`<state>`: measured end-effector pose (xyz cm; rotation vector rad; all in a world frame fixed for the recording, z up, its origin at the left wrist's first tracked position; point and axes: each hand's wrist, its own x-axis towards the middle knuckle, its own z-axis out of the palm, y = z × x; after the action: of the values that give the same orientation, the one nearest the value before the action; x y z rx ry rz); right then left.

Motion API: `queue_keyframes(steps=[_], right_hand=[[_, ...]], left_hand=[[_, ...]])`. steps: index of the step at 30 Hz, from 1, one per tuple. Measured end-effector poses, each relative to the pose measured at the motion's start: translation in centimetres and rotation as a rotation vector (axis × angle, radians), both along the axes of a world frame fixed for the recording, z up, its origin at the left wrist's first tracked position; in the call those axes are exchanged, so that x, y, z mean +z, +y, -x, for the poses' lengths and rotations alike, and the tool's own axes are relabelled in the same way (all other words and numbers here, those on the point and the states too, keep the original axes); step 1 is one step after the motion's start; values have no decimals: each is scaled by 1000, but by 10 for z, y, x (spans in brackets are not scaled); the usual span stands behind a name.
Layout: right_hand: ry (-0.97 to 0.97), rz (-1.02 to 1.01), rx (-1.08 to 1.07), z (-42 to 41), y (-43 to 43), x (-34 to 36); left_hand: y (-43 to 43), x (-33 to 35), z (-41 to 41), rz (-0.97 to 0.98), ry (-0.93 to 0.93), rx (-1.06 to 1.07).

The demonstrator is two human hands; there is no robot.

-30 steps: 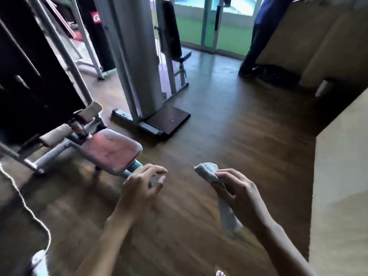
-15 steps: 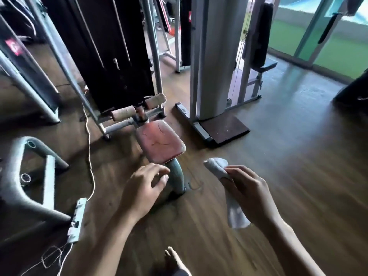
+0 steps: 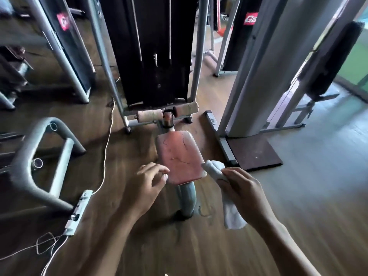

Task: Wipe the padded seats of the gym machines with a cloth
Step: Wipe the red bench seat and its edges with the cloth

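A worn, cracked pink padded seat (image 3: 178, 156) of a gym machine stands on a grey post in the middle of the view. Two padded rollers (image 3: 149, 115) sit just beyond it, in front of a black weight stack (image 3: 155, 50). My right hand (image 3: 242, 193) grips a white cloth (image 3: 214, 168) whose bunched end touches the seat's near right corner; its tail hangs below my palm. My left hand (image 3: 144, 186) hovers at the seat's near left edge, fingers loosely curled and holding nothing.
A grey tubular frame (image 3: 29, 156) lies on the wooden floor at the left. A white cord (image 3: 106, 148) runs to a power strip (image 3: 79, 212). A grey machine column (image 3: 264, 72) with a dark base plate (image 3: 254, 154) rises at the right. Another padded bench (image 3: 328, 60) stands further right.
My view has swung left and closer, bringing the pink seat to the centre. Both hands have come up to the seat's near edge, and the cloth now touches its corner.
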<state>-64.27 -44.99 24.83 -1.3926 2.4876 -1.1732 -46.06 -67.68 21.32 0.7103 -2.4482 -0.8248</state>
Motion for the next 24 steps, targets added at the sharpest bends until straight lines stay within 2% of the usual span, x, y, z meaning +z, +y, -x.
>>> queue_keyframes(steps=[7, 12, 18, 24], right_hand=[[-45, -27, 131, 103, -74, -28], [-109, -76, 259, 197, -137, -73], [-90, -206, 438, 274, -205, -176], [6, -223, 448, 290, -231, -322]], left_hand=[[-45, -20, 69, -51, 2, 92], [-75, -59, 136, -97, 0, 258], [-110, -177, 195, -340, 132, 464], [-132, -327, 217, -498, 206, 652]])
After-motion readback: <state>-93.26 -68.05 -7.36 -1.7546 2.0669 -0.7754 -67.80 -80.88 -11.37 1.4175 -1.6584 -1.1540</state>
